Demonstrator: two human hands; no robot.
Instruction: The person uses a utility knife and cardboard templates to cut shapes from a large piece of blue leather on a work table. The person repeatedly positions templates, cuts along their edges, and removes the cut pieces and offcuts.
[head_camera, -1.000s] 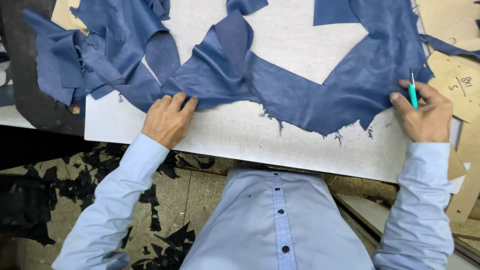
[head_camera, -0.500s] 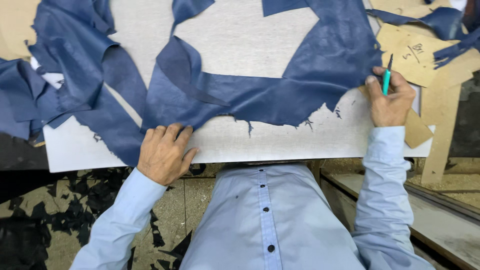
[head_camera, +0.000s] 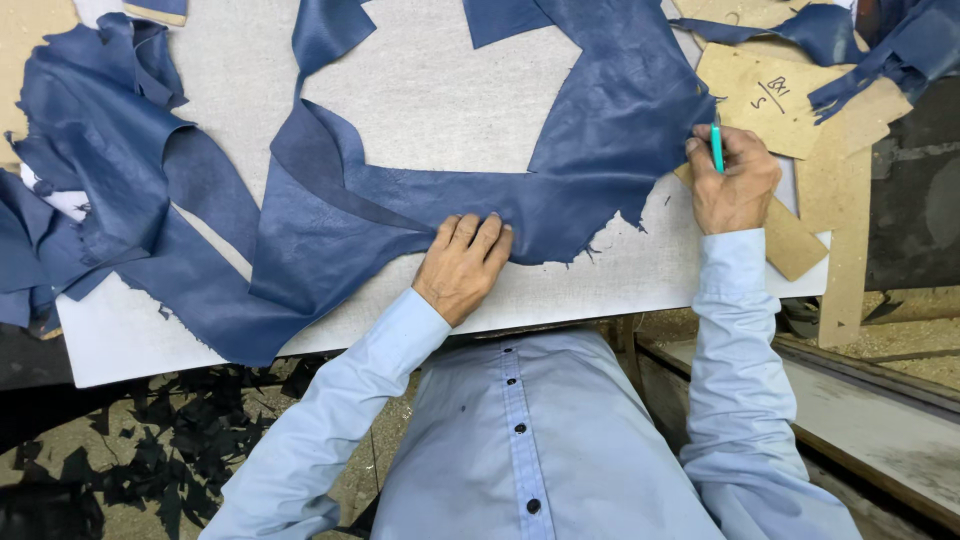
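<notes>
Single head cam, looks steeply down, close over table (head_camera: 640, 290) edge & wearer's chest.

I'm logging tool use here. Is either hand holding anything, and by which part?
The right hand grips a teal pen-like tool by its lower shaft. The left hand presses flat on the blue leather.

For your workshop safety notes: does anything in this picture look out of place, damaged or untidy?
Yes. Dark scraps litter the floor below the table. The blue leather has ragged edges and lies folded over itself at left.
</notes>
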